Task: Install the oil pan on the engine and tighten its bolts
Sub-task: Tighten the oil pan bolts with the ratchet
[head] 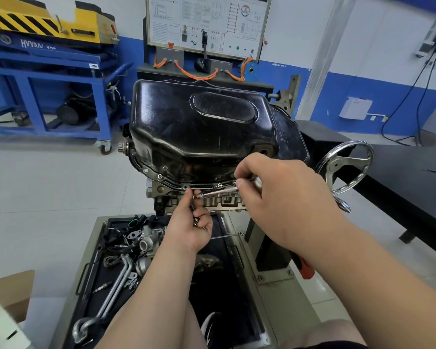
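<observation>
workshop, blue-and-white walls, pale floor; parts tray under the stand. item: oil pan, black pressed steel, seated on the upturned engine, some flange bolts already in. handling, judged: stiff, fairly heavy, glossy and likely oily; best held by the flange rim. bolt: small, easily dropped. left grip: fingertips pinch the bolt below the flange, spare bolts curled in the palm. right grip: closed round a slim metal driver, tip at the bolt, forearm reaching in from the right.
</observation>
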{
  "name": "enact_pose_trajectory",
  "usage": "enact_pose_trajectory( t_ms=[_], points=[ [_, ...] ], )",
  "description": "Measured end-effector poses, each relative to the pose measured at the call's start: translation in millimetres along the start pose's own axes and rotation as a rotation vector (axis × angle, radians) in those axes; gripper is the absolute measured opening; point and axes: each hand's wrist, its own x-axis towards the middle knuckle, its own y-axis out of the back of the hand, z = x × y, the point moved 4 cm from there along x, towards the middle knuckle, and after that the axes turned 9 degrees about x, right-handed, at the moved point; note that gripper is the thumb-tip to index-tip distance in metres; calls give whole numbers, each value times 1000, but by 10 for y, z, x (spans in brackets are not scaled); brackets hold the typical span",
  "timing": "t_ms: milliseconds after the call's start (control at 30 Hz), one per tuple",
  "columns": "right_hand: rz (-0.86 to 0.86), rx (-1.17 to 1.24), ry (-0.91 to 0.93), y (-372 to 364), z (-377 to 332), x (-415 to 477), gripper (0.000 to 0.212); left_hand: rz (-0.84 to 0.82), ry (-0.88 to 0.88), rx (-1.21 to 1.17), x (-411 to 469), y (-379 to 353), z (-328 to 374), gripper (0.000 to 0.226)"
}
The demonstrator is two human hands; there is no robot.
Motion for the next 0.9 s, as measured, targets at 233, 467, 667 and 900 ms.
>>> enact_pose_trajectory(
  t_ms=[233, 467, 667, 900],
  points=[
    [133, -107, 144, -66, -106, -81, 2, 5, 38, -11, 25, 9, -5, 26],
    [198, -160, 249, -218, -140, -207, 6, -29, 61, -65, 48, 1, 13, 26],
    [189, -203, 232, -237, -111, -183, 8, -55, 37, 6, 42, 0, 70, 21],
    [137, -193, 219, -271, -138, -117, 14, -92, 55, -48, 46, 21, 47, 23]
  ],
)
